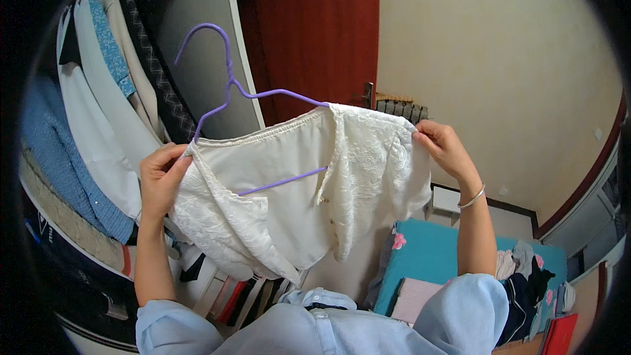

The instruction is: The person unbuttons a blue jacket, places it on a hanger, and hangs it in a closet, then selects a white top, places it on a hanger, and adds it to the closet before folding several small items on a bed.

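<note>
A cream embroidered short garment (367, 162), with wide sleeves and an open front, hangs on a purple wire hanger (281, 92) in front of my chest. The hanger's hook points up and to the left, touched by neither hand. Its lower bar crosses the open front, before the smooth back panel. My left hand (160, 175) pinches the garment at the left shoulder, close to the hanger's end. On the other side, my right hand (441, 148) grips the fabric at the right shoulder and sleeve. A bracelet circles my right wrist.
At left, an open wardrobe holds hanging clothes (106, 133). Beyond stands a red-brown door (315, 34) with a metal handle (368, 94). A bed with a teal cover (424, 251) bears a striped folded cloth (415, 298) and piled clothes (525, 286). Below, several folded textiles (244, 301) fill a drawer.
</note>
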`<action>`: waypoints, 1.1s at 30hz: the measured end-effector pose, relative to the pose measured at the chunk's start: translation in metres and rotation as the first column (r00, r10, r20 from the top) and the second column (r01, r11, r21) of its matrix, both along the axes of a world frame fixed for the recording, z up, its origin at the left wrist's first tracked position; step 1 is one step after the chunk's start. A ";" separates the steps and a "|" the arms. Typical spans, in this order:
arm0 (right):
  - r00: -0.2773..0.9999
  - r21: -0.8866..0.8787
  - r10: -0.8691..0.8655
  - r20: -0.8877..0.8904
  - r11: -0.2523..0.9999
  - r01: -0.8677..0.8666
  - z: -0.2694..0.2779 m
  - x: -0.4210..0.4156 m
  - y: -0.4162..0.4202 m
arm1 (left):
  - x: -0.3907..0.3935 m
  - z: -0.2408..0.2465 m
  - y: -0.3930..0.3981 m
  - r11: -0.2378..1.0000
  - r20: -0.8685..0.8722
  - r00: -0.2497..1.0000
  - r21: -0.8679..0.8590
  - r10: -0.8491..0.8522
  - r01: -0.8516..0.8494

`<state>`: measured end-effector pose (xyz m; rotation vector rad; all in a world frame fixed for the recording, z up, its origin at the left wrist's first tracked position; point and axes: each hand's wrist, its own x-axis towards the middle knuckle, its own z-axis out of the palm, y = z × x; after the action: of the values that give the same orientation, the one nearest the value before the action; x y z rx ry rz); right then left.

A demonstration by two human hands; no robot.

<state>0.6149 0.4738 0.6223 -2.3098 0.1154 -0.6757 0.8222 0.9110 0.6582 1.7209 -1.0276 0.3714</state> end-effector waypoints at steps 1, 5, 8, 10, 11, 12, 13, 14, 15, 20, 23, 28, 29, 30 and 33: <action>0.977 -0.047 0.027 0.213 0.999 -0.017 0.007 0.009 0.010 | -0.001 -0.001 0.007 0.999 0.014 0.999 0.014 0.040 -0.040; 0.826 -0.279 0.286 0.487 0.946 -0.163 0.047 0.008 0.062 | -0.023 0.017 0.026 0.991 0.110 0.990 0.085 0.094 -0.103; 0.859 -0.375 0.305 0.410 0.916 -0.146 0.061 -0.014 0.052 | -0.029 0.019 0.009 0.995 -0.115 0.990 -0.064 -0.080 0.073; 0.843 -0.350 0.357 0.404 0.911 -0.218 0.069 -0.010 0.062 | -0.033 0.022 0.023 0.991 -0.131 0.986 -0.098 -0.100 0.088; 0.822 -0.342 0.399 0.405 0.900 -0.269 0.077 -0.010 0.069 | -0.041 0.029 0.031 0.990 -0.132 0.986 -0.111 -0.098 0.084; 0.803 -0.318 0.433 0.408 0.892 -0.320 0.074 -0.016 0.071 | -0.054 0.032 0.037 0.991 -0.102 0.993 -0.128 -0.058 0.045; 0.800 -0.275 0.417 0.432 0.905 -0.324 0.075 -0.019 0.071 | -0.065 0.038 0.042 0.989 -0.072 0.997 -0.144 -0.021 0.010; 0.798 -0.229 0.398 0.454 0.917 -0.327 0.077 -0.019 0.071 | -0.076 0.045 0.047 0.987 -0.043 0.999 -0.161 0.013 -0.020; 0.804 -0.185 0.365 0.469 0.931 -0.314 0.072 -0.022 0.066 | -0.084 0.047 0.046 0.986 -0.047 0.998 -0.159 0.044 -0.051; 0.663 0.005 0.078 0.744 0.992 -0.122 0.145 -0.009 0.022 | -0.052 0.131 0.038 0.978 0.343 0.932 -0.200 0.119 -0.051; 0.495 0.034 0.041 0.868 0.989 -0.142 0.194 0.022 0.063 | -0.017 0.184 0.078 0.964 0.545 0.836 -0.249 0.057 0.097; 0.348 -0.145 0.202 0.916 0.973 -0.181 0.299 0.034 0.117 | 0.083 0.232 0.140 0.737 0.167 0.985 -0.662 -0.034 0.137; 0.318 -0.175 0.232 0.919 0.964 -0.198 0.316 0.039 0.127 | 0.100 0.233 0.153 0.708 0.098 0.992 -0.694 -0.085 0.129; 0.342 -0.144 0.239 0.909 0.949 -0.280 0.333 0.041 0.150 | 0.112 0.233 0.161 0.698 0.104 0.991 -0.703 -0.088 0.136; 0.404 -0.117 0.257 0.878 0.933 -0.341 0.352 0.057 0.194 | 0.128 0.231 0.183 0.676 0.134 0.988 -0.720 -0.082 0.154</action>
<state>0.6722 0.6676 0.9740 -1.5329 -0.7483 -1.5519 0.9501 1.0945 0.8894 0.9044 -0.8750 0.6792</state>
